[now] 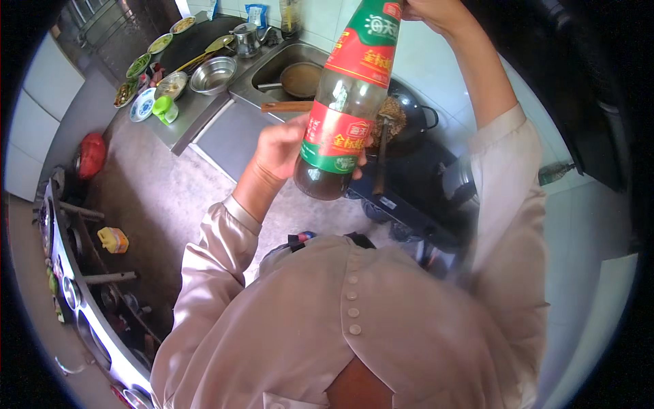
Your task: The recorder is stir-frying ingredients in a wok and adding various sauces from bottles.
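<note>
A large glass sauce bottle [352, 94] with red and green labels stands slightly tilted before me, dark liquid in its bottom part. My left hand [288, 145] is wrapped around the lower body of the bottle. At the top edge of the view my right hand [429, 13] is raised beside the bottle's neck; its fingertips and the bottle's mouth are cut off, so its hold is unclear. Behind the bottle, a black wok [416, 115] on the stove holds browned minced food [393, 115], and a spatula with a dark handle [380, 163] rests in it.
A steel sink [255, 76] holds a pan of brownish liquid [301, 79]. On the counter are a steel bowl [213, 75], a kettle [248, 40], several plates of food and a green-lidded jar [164, 109]. A yellow jug [113, 240] is at the left.
</note>
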`<state>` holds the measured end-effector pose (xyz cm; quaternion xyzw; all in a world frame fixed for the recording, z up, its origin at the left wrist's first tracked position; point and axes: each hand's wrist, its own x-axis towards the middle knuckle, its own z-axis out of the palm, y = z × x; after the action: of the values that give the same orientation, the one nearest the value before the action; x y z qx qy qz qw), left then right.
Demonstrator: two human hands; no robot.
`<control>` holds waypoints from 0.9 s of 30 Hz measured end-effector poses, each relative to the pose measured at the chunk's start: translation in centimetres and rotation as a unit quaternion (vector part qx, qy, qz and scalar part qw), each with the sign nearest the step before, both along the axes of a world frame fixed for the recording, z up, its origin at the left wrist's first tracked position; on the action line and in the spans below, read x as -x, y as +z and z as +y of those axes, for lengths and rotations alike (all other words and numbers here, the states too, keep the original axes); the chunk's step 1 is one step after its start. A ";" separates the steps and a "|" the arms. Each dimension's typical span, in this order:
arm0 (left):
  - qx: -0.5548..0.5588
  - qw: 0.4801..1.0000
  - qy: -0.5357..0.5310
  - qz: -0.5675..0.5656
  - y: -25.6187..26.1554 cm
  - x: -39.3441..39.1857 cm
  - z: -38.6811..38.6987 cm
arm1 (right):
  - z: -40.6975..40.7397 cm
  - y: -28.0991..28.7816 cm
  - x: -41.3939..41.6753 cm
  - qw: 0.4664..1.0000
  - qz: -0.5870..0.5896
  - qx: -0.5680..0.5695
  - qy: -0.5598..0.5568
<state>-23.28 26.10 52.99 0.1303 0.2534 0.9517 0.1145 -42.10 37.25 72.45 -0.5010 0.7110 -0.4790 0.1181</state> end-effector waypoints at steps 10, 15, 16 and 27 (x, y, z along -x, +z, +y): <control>0.349 0.916 0.192 0.046 0.2 -0.7 1.8 | 3.6 -0.8 1.9 0.999 0.031 -0.008 0.032; 0.490 0.781 0.371 0.109 -0.6 0.3 2.4 | 2.8 -1.2 1.0 0.990 0.119 0.003 -0.071; 0.507 0.758 0.396 0.107 -0.7 0.3 2.4 | 2.8 -1.0 0.8 0.982 0.156 -0.011 -0.101; 0.640 0.544 0.539 0.058 -0.8 -0.3 2.8 | 2.3 -0.6 -0.8 0.984 0.141 0.022 -0.106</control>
<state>-22.96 28.86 52.19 -0.0840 0.8242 0.4098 -0.3817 -41.33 39.58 71.82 -0.4878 0.7586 -0.4295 -0.0457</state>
